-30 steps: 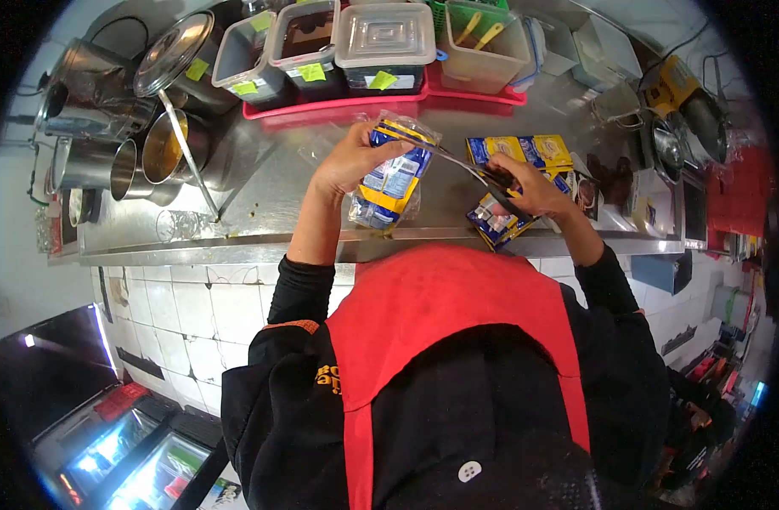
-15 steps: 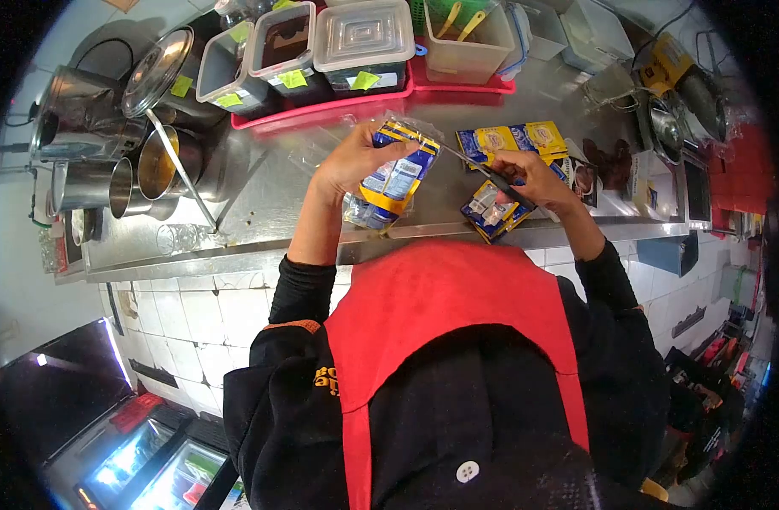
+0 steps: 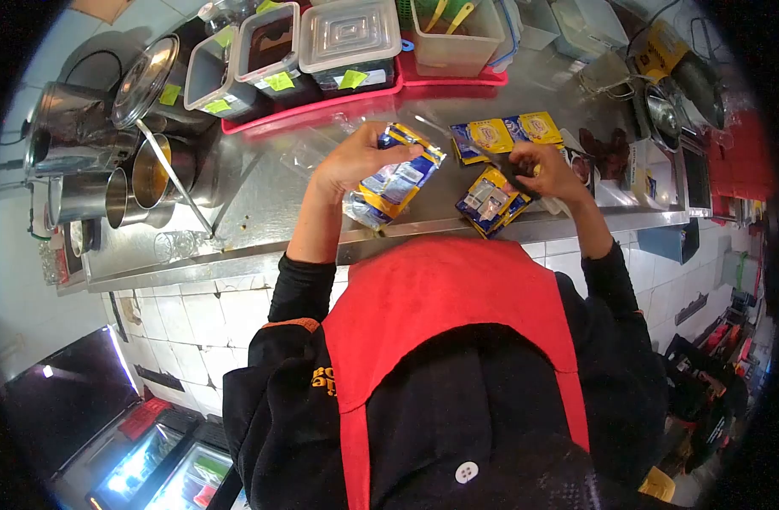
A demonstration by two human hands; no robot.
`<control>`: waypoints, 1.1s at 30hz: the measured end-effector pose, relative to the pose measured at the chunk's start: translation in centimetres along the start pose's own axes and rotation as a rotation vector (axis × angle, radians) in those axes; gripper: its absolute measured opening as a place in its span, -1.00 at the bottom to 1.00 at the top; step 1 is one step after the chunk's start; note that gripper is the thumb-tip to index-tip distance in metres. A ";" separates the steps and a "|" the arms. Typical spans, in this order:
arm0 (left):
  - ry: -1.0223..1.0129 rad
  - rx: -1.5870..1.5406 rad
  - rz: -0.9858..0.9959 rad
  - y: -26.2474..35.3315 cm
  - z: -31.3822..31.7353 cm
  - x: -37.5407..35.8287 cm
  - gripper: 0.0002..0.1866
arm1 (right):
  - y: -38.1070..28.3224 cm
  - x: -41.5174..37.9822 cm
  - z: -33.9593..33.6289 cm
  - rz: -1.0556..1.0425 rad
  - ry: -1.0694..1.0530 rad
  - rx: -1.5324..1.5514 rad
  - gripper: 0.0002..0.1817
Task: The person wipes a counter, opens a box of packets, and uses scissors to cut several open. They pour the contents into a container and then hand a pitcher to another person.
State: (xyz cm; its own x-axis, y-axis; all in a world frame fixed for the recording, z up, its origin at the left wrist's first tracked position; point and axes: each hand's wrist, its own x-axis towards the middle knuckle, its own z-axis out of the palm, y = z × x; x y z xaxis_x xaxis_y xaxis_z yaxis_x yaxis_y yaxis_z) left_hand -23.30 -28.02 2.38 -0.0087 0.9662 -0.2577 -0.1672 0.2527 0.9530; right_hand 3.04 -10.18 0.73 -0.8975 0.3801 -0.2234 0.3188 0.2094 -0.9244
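My left hand (image 3: 353,164) is closed on a blue-and-yellow sachet (image 3: 398,180), thumb across its upper part, above the steel counter. Clear plastic shows around the sachet's lower edge. In my right hand (image 3: 546,172) is a pair of scissors (image 3: 502,163) with dark handles, the blades pointing up and left toward the sachet's top but apart from it. Below the scissors lies a small pile of blue-and-yellow sachets (image 3: 490,202). Behind them a joined strip of similar sachets (image 3: 508,134) rests flat on the counter.
Lidded and open plastic tubs (image 3: 355,42) stand in a red tray (image 3: 313,110) at the back. Steel pots (image 3: 84,127) and a lid (image 3: 147,78) are on the left. Pans (image 3: 661,123) lie at the right. The steel counter (image 3: 270,204) ends just before the red apron.
The scissors have moved away from the sachet's top edge and their blades now look spread. The sachet in my left hand is tilted a little more. The view has shifted slightly.
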 end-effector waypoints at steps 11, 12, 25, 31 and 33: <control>0.124 -0.371 0.253 4.1 0.3 -2.7 -0.86 | 5.6 9.2 -8.4 -0.316 0.250 -0.976 -0.73; 0.229 -0.428 0.320 4.6 1.0 -2.5 -0.84 | 5.0 9.6 -8.0 -0.307 0.264 -0.983 -0.73; 0.521 -1.001 0.335 0.0 4.6 3.1 -0.64 | -2.0 -0.3 1.8 0.147 -0.179 0.729 -0.43; 0.728 -0.388 -0.101 -5.3 4.5 1.5 -0.48 | -7.1 -3.1 -4.6 0.224 0.046 -0.054 -0.63; 0.802 -0.283 -0.089 -5.3 3.8 0.8 -0.45 | -7.6 -3.4 -6.8 0.287 0.104 -0.148 -0.69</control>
State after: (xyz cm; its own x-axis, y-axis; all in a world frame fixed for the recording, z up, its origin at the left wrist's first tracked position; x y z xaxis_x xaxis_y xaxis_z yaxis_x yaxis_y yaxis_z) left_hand -18.63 -28.37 -2.26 -0.6610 0.5876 -0.4667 -0.4397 0.2006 0.8754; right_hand 5.70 -6.94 10.64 -0.7313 0.5307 -0.4285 0.6017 0.2060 -0.7717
